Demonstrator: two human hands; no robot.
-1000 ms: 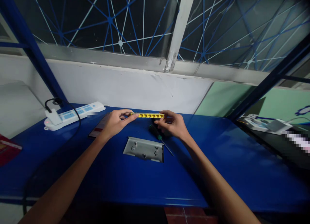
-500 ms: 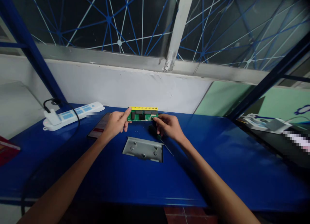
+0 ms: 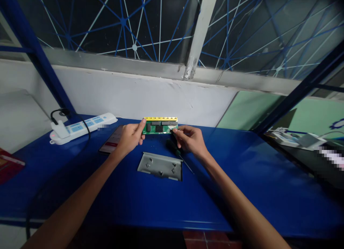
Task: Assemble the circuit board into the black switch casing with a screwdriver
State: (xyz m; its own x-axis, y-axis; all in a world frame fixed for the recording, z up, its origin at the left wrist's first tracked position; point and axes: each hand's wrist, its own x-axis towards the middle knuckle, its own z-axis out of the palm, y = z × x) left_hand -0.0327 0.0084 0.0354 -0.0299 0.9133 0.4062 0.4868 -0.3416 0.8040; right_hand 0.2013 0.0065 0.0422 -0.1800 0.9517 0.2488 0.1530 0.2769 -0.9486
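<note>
A green circuit board (image 3: 166, 128) with a yellow row of ports along its top edge and a black heat sink is held up above the table. My left hand (image 3: 132, 136) grips its left end, thumb on the near face. At the right end, my right hand (image 3: 191, 138) pinches the lower corner. Below the board lies a grey metal tray-like cover (image 3: 160, 166) with several small posts, its inside facing up. Just under my right hand rests a screwdriver (image 3: 177, 152), its thin shaft pointing toward me and to the right.
A white power strip (image 3: 86, 126) with a plugged-in black cable stands at the back left of the blue table (image 3: 129, 202). A tablet-like flat thing (image 3: 109, 143) lies partly behind my left hand. A red item (image 3: 10, 164) is at the left edge, blue frame posts at both sides.
The board tilts slightly more toward me, and its face and ports show brighter. Both hands keep their hold. The whole view has shifted a little to the right.
</note>
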